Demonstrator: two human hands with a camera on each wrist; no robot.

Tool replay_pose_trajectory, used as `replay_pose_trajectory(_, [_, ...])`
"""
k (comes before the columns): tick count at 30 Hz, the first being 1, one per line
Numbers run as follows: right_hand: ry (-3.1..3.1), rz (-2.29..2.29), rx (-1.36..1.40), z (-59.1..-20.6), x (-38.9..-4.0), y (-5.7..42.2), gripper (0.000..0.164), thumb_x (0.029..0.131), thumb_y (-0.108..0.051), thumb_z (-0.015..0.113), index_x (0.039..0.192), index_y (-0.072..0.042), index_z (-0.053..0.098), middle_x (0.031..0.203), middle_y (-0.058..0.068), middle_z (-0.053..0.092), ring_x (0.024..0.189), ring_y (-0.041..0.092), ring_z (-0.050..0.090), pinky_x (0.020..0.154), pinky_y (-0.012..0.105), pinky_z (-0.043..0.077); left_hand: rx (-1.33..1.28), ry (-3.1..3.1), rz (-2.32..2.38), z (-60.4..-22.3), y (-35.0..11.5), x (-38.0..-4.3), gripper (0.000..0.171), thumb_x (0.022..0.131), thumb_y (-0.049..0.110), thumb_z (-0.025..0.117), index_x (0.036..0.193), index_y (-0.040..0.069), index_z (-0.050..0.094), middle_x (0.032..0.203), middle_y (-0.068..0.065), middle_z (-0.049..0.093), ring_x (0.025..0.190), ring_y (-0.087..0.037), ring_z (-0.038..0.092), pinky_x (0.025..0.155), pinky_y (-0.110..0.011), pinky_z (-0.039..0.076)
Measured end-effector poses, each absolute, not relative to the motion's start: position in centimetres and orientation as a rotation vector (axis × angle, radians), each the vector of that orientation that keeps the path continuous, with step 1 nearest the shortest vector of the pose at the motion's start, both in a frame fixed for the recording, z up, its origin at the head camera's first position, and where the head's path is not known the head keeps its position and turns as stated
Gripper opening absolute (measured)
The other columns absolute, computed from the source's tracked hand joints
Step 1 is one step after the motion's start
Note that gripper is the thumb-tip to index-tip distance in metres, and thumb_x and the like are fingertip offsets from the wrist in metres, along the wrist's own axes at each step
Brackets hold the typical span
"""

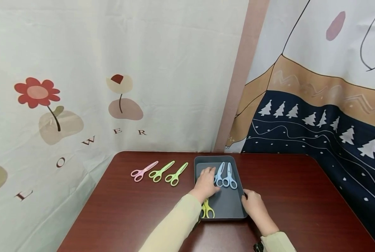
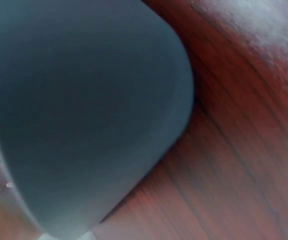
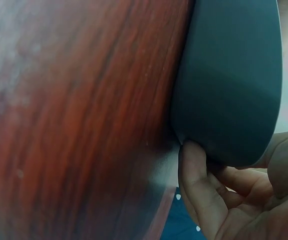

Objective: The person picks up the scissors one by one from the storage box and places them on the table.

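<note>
A dark grey tray (image 1: 225,206) sits at the back middle of the table. In it lie two pairs of blue scissors (image 1: 229,177) side by side, blades away from me. Yellow-green scissors (image 1: 209,209) are in its near left corner, partly hidden by my left wrist. My left hand (image 1: 205,184) reaches over the tray's left side, fingers beside the nearer-left blue pair; I cannot tell whether it holds anything. At the tray's right edge, my right hand (image 1: 254,203) grips the wall, with fingers (image 3: 199,177) curled underneath in the right wrist view.
Left of the tray, pink scissors (image 1: 143,172) and two green pairs of scissors (image 1: 176,175) lie in a slanted row on the dark red wooden table (image 1: 127,210). Printed cloth curtains (image 1: 175,70) hang behind the table's far edge.
</note>
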State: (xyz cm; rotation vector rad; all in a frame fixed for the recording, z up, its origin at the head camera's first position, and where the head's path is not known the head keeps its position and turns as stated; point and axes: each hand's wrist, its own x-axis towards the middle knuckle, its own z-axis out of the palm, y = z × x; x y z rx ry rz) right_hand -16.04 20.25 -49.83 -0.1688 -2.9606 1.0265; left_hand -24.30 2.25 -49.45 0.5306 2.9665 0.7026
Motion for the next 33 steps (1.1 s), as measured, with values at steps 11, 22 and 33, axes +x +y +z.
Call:
replay_pose_trajectory(11, [-2.974, 1.026, -0.191, -50.0, -16.2, 20.4, 0.036, 0.091, -0.004, 0.050, 0.122, 0.013, 0.055, 0.120, 0.033, 0.056, 0.103, 0.042, 0.060, 0.074, 0.045, 0.051, 0.486, 2.998, 0.698, -50.3, 3.8, -24.4, 0.077, 0.074, 0.026, 0.079, 0.138, 0.002, 0.043, 0.134, -0.015, 0.046, 0.122, -0.029, 0.045, 0.095, -0.039, 0.046])
replay_pose_trajectory(22, [-2.967, 1.029, -0.181, -49.8, -16.2, 20.2, 0.035, 0.091, -0.004, 0.051, 0.121, 0.012, 0.056, 0.118, 0.033, 0.058, 0.099, 0.039, 0.062, 0.072, 0.043, 0.051, 0.399, 3.032, 0.620, -50.6, 4.6, -24.7, 0.075, 0.076, 0.031, 0.079, 0.136, 0.001, 0.046, 0.131, -0.014, 0.049, 0.119, -0.027, 0.047, 0.096, -0.036, 0.045])
replay_pose_trajectory(33, [-2.984, 1.063, -0.185, -49.7, -16.3, 20.4, 0.036, 0.091, -0.004, 0.051, 0.123, 0.012, 0.054, 0.119, 0.034, 0.056, 0.087, 0.032, 0.063, 0.065, 0.037, 0.048, 0.420, 3.054, 0.601, -51.0, 4.8, -24.6, 0.069, 0.079, 0.030, 0.076, 0.133, -0.001, 0.049, 0.129, -0.014, 0.049, 0.117, -0.027, 0.048, 0.094, -0.035, 0.047])
